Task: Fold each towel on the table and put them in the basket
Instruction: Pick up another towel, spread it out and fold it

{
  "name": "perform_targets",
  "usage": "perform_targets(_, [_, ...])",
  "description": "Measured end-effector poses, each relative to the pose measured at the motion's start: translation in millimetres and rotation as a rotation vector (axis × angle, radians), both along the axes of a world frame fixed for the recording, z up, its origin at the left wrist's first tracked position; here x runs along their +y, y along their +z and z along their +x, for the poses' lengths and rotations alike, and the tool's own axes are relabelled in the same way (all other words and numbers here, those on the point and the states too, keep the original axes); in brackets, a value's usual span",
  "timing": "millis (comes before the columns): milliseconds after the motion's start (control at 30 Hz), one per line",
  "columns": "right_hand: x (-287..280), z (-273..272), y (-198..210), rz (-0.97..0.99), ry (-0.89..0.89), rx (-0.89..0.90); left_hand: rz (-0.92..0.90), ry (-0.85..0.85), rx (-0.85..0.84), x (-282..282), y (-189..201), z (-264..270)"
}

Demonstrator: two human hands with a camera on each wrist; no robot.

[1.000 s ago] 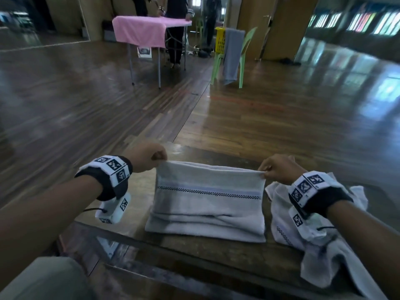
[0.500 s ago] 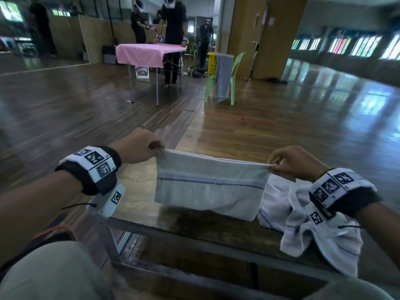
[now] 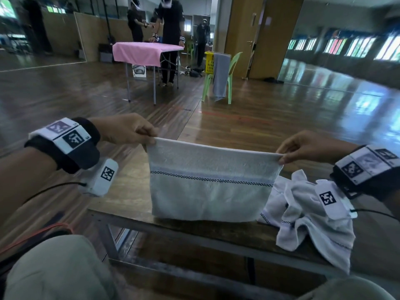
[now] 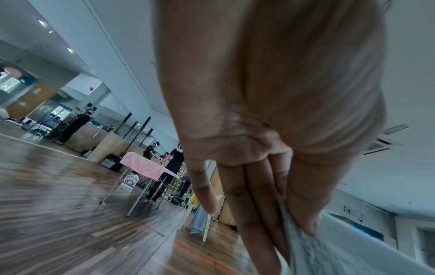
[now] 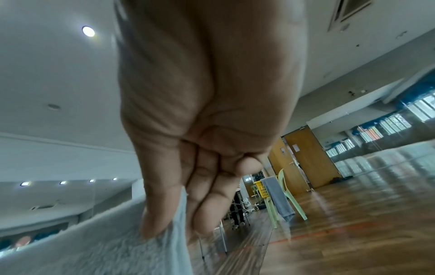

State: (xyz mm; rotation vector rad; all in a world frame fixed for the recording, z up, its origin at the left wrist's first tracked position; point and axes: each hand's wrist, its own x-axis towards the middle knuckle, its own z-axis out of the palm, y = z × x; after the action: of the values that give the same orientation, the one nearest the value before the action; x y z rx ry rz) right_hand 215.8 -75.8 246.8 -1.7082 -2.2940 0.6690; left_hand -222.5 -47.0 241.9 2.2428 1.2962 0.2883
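Observation:
A folded white towel (image 3: 210, 191) with a blue and black checked stripe hangs in the air above the wooden table (image 3: 129, 198). My left hand (image 3: 149, 135) pinches its top left corner and my right hand (image 3: 281, 155) pinches its top right corner. The wrist views show thumb and fingers clamped on the towel (image 4: 329, 247) edge (image 5: 117, 241). A second white towel (image 3: 309, 213) lies crumpled on the table under my right wrist, part of it hanging over the near edge. No basket for the task shows near the table.
Across the wooden floor stand a pink-covered table (image 3: 147, 51) with several people behind it and a green chair (image 3: 229, 76) with a grey cloth and a yellow basket (image 3: 209, 61). My knees (image 3: 60, 269) are at the table's near metal frame.
The towel lay on the table a second ago with its far edge pinched; both hands have lifted it, and it now hangs clear of the tabletop. The view has tilted upward.

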Motion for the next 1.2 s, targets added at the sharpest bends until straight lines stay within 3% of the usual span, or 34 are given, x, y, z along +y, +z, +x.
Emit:
perform_targets(133, [12.7, 1.0, 2.4, 0.058, -0.056, 0.035, 0.107, 0.061, 0.070, 17.0, -6.0, 4.1])
perform_targets(267, [36.8, -6.2, -9.5, 0.213, -0.124, -0.015, 0.438, 0.153, 0.176, 45.3, -22.5, 22.0])
perform_targets(433, [55.3, -16.6, -6.8, 0.612, -0.234, 0.098, 0.784, 0.304, -0.081, 63.9, -20.2, 27.0])
perform_targets(567, [51.9, -16.0, -14.0, 0.678, -0.217, 0.139, 0.888, 0.284, -0.190, 58.4, -23.8, 21.1])
perform_targets(733, [33.8, -13.7, -82.6, 0.469, -0.160, -0.044, 0.629, 0.208, -0.003, 41.2, -100.3, 5.0])
perform_targets(900, [-0.9, -23.0, -161.5, 0.063, -0.015, -0.355, 0.152, 0.029, 0.304, 3.2, -185.3, 5.5])
perform_targets(1033, [-11.7, -23.7, -184.2, -0.444, 0.151, -0.271, -0.236, -0.109, 0.419, -17.2, -193.8, 13.1])
perform_targets(1200, [2.9, -11.4, -186.8, -0.509, 0.185, -0.144, -0.355, -0.108, 0.402, -3.2, -185.9, 14.4])
